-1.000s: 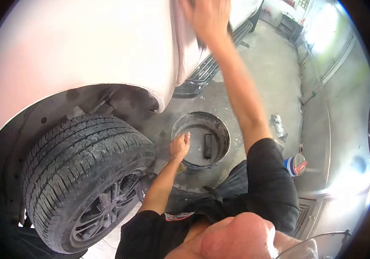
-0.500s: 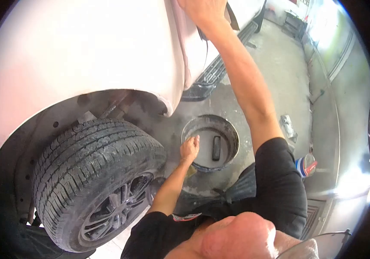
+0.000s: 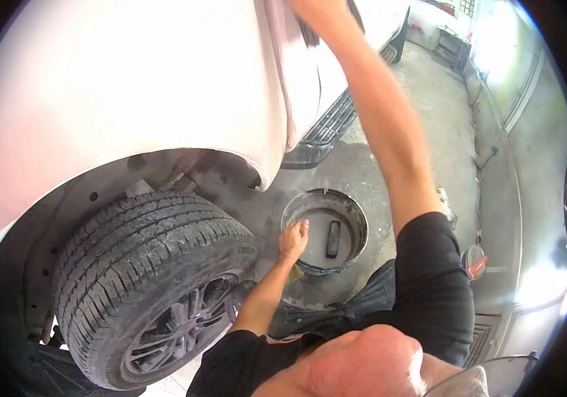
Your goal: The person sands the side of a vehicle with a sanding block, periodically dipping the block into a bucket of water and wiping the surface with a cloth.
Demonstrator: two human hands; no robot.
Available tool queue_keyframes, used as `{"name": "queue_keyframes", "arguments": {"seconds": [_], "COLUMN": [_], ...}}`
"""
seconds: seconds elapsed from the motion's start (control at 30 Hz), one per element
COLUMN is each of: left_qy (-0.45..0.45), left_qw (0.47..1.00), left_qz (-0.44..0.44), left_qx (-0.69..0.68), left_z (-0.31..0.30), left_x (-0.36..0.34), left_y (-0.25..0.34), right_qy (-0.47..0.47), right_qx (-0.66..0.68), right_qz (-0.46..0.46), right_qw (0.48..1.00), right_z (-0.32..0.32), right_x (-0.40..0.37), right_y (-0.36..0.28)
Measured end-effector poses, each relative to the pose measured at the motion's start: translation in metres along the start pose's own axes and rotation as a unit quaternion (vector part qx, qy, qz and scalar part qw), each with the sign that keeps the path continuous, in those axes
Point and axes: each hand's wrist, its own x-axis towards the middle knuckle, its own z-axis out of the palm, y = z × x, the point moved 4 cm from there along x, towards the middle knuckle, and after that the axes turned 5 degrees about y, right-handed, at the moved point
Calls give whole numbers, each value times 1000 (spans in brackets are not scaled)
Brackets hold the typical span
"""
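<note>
My left hand is over the left rim of a round, grimy bucket. Its fingers curl inward with the thumb up; whatever they may hold is hidden. A dark oblong block lies inside the bucket, in greyish contents. At the top edge of the view, my right hand reaches to the pale vehicle body, near the gap beside the fender. The frame cuts off its fingers, so its grip does not show.
A large tyre with a spoked wheel stands in the wheel arch at left. A ribbed black side step runs along the vehicle. A can with something red on it sits at right by the wall. Something yellowish shows beside the bucket.
The view has shifted, so the vehicle, tyre and bucket appear lower. My right hand has slid farther out past the top edge. My left hand stays by the bucket's left rim.
</note>
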Motion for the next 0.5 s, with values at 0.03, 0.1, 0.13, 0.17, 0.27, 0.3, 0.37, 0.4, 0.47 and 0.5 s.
{"name": "queue_keyframes", "arguments": {"seconds": [0.03,0.1,0.13,0.17,0.27,0.3,0.37,0.4,0.47,0.5], "left_qy": [-2,-10,-14,-14,-17,-14,-12,-14,-22,-25], "left_qw": [1000,1000,1000,1000,999,1000,1000,999,999,999], "left_qz": [7,-3,-11,-17,-28,-25,-26,-27,-35,-39], "left_qx": [5,-7,-14,-10,5,0,-10,-14,-20,-25], "left_z": [-1,5,9,8,0,0,2,0,-1,3], "left_x": [1,1,0,0,1,1,3,3,-1,0], "left_y": [2,-7,-8,-2,1,0,2,4,2,0], "right_qy": [10,-5,24,53,-10,-15,-6,-1,11,4], "right_qx": [3,-31,-18,-3,-21,58,40,46,55,38], "right_qz": [-28,-26,-52,-77,-21,-49,-15,-17,-21,-28], "right_qw": [1000,999,998,996,1000,997,999,999,998,999], "right_z": [7,14,16,5,9,24,16,18,15,17], "right_x": [-34,-115,-148,-151,-95,-54,22,21,18,-14], "right_y": [11,16,20,10,14,23,10,10,8,11]}}
